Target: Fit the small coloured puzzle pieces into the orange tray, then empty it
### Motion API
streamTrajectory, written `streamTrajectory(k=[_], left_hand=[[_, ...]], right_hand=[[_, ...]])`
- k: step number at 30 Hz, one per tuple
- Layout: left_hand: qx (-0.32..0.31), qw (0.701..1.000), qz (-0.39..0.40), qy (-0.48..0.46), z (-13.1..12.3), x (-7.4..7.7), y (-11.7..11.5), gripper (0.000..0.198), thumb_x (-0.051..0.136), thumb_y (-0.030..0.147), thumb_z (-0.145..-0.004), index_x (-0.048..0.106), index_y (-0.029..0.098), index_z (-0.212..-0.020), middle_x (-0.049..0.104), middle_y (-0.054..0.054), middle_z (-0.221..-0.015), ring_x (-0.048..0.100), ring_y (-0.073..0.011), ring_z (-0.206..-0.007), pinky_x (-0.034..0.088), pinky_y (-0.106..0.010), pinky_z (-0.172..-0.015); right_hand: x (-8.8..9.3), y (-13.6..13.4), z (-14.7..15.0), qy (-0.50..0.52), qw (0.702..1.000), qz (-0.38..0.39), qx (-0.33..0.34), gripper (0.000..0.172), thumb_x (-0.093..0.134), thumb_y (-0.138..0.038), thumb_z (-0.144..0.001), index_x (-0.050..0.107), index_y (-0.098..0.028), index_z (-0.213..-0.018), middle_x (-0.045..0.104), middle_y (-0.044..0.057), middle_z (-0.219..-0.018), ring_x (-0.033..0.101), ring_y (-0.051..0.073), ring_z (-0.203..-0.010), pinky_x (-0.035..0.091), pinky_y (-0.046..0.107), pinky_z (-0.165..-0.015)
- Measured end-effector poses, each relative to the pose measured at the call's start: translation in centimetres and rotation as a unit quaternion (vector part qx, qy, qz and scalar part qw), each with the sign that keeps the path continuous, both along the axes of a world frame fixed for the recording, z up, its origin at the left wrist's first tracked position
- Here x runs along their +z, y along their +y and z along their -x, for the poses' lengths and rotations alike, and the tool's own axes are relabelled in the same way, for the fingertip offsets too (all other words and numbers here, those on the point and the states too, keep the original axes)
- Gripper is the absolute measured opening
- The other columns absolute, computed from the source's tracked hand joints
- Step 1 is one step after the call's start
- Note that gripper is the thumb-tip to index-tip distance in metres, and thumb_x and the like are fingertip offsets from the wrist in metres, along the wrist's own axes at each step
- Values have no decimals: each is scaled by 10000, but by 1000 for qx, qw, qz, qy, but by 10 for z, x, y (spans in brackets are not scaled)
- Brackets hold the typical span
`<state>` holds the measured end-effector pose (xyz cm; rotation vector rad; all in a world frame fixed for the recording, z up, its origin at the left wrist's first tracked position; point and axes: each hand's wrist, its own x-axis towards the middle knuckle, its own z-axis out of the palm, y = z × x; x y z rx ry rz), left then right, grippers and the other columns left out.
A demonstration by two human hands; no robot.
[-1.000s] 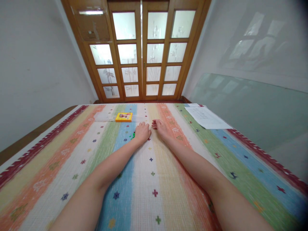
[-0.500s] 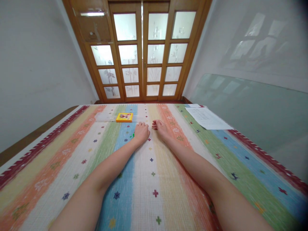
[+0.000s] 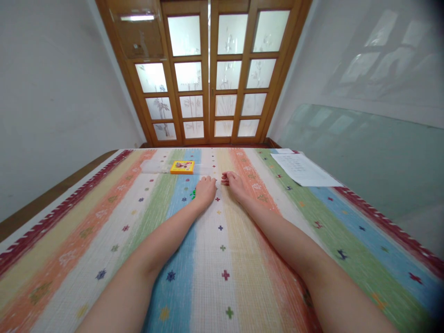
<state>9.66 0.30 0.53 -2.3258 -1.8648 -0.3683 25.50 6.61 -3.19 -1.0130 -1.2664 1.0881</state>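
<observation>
My left hand [image 3: 206,190] rests on the striped tablecloth with its fingers curled down. Small dark tips show at its right side, too small to name. Several little green pieces [image 3: 193,194] lie close against its left edge, partly covered by the hand. Just to the right, my right hand [image 3: 235,185] lies on its side, fingers bent and thumb side up. Whatever its fingertips may hold cannot be made out. A narrow gap separates the two hands. Beyond my left hand sits a small yellow box [image 3: 182,167] with a printed picture on top.
Clear plastic wrapping [image 3: 152,166] lies flat beside the yellow box. A printed white sheet [image 3: 303,170] rests at the far right of the table. The striped tablecloth [image 3: 114,249] covers the table. Behind stand wooden doors [image 3: 208,97] with frosted panes, and a glass panel [image 3: 364,162] leans at right.
The view has shifted slightly. More of the green pieces now shows beside my left hand, which has turned a little. My right hand has hardly moved.
</observation>
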Motion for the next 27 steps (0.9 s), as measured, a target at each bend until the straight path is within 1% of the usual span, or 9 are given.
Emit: streamTrajectory(k=[5,11,15,20,23,27], left_hand=[[-8,1000,7,0,2,3,-1,224,498,210,-1043,660,170,-1192,647,-148,-1209,570,-278,-1166,484,-377,-953],[-6,1000,0,-10,3,2,-3,215,517,212,-1037,644,165,-1203,638,-143,-1211,563,-283,-1175,487,-377,-944],[0,1000,8,-14,3,4,-5,214,521,241,-1045,649,168,-1199,633,-147,-1231,552,-287,-1208,482,-380,-965],[0,999,24,-23,3,10,-9,221,519,223,-1043,653,168,-1210,627,-159,-1243,552,-295,-1222,468,-397,-991],[17,999,20,-18,5,11,-11,226,512,229,-1039,660,175,-1200,631,-161,-1248,548,-305,-1224,463,-419,-1005],[42,998,27,-28,10,9,-11,235,496,249,-1038,661,196,-1196,629,-147,-1253,559,-300,-1201,484,-401,-967]], right_hand=[[3,-2,0,-11,1000,7,1,375,524,-543,-942,693,-208,-938,717,78,-922,684,192,-798,583,339,-758],[7,-5,0,-15,1000,7,4,369,531,-540,-941,690,-207,-932,715,78,-914,682,199,-806,578,343,-756],[9,-8,1,-16,1000,8,2,383,547,-567,-931,690,-213,-921,707,76,-894,676,201,-798,576,348,-761],[13,-11,2,-23,1000,14,-1,419,555,-619,-909,679,-219,-910,705,78,-901,671,201,-801,573,352,-773],[13,-10,2,-27,1000,14,1,429,559,-631,-898,676,-219,-900,706,79,-904,673,201,-807,570,348,-770],[10,-8,1,-37,999,11,-1,411,556,-606,-904,685,-216,-894,714,79,-901,677,203,-795,567,352,-760]])
